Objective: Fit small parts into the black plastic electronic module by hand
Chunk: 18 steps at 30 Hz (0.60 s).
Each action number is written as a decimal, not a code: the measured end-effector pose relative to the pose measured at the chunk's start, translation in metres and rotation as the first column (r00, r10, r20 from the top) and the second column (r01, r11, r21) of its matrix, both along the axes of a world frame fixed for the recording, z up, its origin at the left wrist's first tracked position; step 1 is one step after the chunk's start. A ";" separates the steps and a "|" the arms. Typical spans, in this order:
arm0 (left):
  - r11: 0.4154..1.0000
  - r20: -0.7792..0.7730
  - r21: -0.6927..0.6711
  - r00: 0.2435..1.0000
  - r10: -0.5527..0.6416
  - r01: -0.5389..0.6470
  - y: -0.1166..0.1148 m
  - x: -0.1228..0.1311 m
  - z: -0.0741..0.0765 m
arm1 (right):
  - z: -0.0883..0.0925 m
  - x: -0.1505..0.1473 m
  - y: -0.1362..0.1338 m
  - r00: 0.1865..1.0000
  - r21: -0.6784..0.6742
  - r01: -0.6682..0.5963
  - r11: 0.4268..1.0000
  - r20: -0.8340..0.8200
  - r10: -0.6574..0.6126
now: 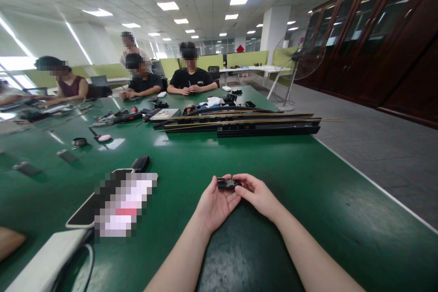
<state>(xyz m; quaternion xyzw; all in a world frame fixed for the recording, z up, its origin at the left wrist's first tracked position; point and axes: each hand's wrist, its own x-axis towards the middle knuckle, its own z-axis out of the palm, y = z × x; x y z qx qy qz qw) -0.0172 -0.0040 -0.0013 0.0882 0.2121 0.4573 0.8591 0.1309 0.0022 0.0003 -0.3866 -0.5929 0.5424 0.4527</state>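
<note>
Between my two hands, above the green table [273, 159], is a small dark oblong piece [227, 184] with some yellowish detail on its top. It looks like a little electronic or mechanical part, but its exact kind does not show. My left hand [217, 203] is palm up beneath it, thumb against its left end. The fingertips and thumb of my right hand [255, 194] pinch its right end. Part of the piece's underside is hidden by my fingers.
Long black rails [268, 132] with thin brass-coloured rods lie across the table ahead. To the left are a blurred-out sheet [125, 210], a dark tablet-like device [82, 210] and a white box [48, 260] with a cable. Several people sit farther off; a fan [294, 57] stands right.
</note>
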 end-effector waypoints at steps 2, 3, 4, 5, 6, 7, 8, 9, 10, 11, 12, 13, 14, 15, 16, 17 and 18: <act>1.000 -0.007 0.001 1.000 0.000 0.000 0.000 0.000 0.000 | -0.001 0.000 0.000 1.000 0.001 -0.001 1.000 0.009 0.001; 1.000 -0.012 0.002 1.000 0.001 -0.001 0.000 0.000 0.000 | -0.001 0.000 0.001 1.000 0.001 0.004 1.000 0.017 -0.004; 1.000 -0.016 0.002 1.000 0.002 -0.002 0.000 0.000 0.000 | -0.001 0.000 0.001 1.000 -0.001 0.011 1.000 0.024 -0.011; 1.000 -0.020 0.000 1.000 0.005 -0.005 0.000 0.001 0.001 | -0.002 0.000 0.001 0.999 -0.003 0.018 1.000 0.030 -0.018; 1.000 -0.024 -0.002 1.000 0.007 -0.007 0.000 0.001 0.001 | -0.002 0.000 0.001 0.999 -0.006 0.024 1.000 0.035 -0.023; 1.000 -0.027 -0.005 1.000 0.010 -0.010 0.000 0.001 0.002 | -0.002 0.000 0.001 0.999 -0.008 0.028 1.000 0.038 -0.027; 1.000 -0.029 -0.007 0.999 0.013 -0.013 0.000 0.001 0.002 | -0.002 0.000 0.001 0.999 -0.011 0.029 1.000 0.040 -0.029; 1.000 -0.031 -0.007 0.999 0.014 -0.014 0.000 0.001 0.003 | -0.002 0.000 0.001 0.999 -0.013 0.030 0.999 0.040 -0.029; 1.000 -0.031 -0.006 0.999 0.015 -0.015 0.000 0.001 0.003 | -0.002 0.000 0.001 0.999 -0.015 0.031 0.999 0.040 -0.030; 1.000 -0.030 -0.003 0.999 0.015 -0.015 -0.001 0.001 0.003 | -0.001 0.000 0.001 0.999 -0.017 0.034 0.999 0.042 -0.033; 1.000 -0.029 0.000 0.999 0.016 -0.016 -0.001 0.001 0.003 | -0.001 0.000 0.000 0.998 -0.019 0.036 0.999 0.044 -0.035; 1.000 -0.027 0.003 1.000 0.015 -0.015 -0.001 0.001 0.003 | -0.001 0.000 0.000 0.998 -0.020 0.038 0.999 0.046 -0.037; 1.000 -0.026 0.004 1.000 0.014 -0.014 -0.001 0.001 0.003 | 0.000 0.000 0.000 0.998 -0.021 0.039 0.999 0.046 -0.038; 1.000 -0.026 0.004 1.000 0.013 -0.013 -0.001 0.001 0.003 | 0.000 0.000 0.000 0.998 -0.022 0.039 0.999 0.046 -0.038; 1.000 -0.025 0.003 1.000 0.011 -0.011 0.000 0.001 0.003 | 0.000 0.000 0.000 0.998 -0.024 0.039 0.999 0.045 -0.038; 1.000 -0.025 0.001 1.000 0.009 -0.009 0.000 0.001 0.002 | 0.000 0.000 0.000 0.998 -0.024 0.039 0.999 0.044 -0.038; 1.000 -0.026 0.000 1.000 0.008 -0.008 0.000 0.001 0.002 | -0.001 0.000 0.000 0.998 -0.024 0.038 0.999 0.042 -0.037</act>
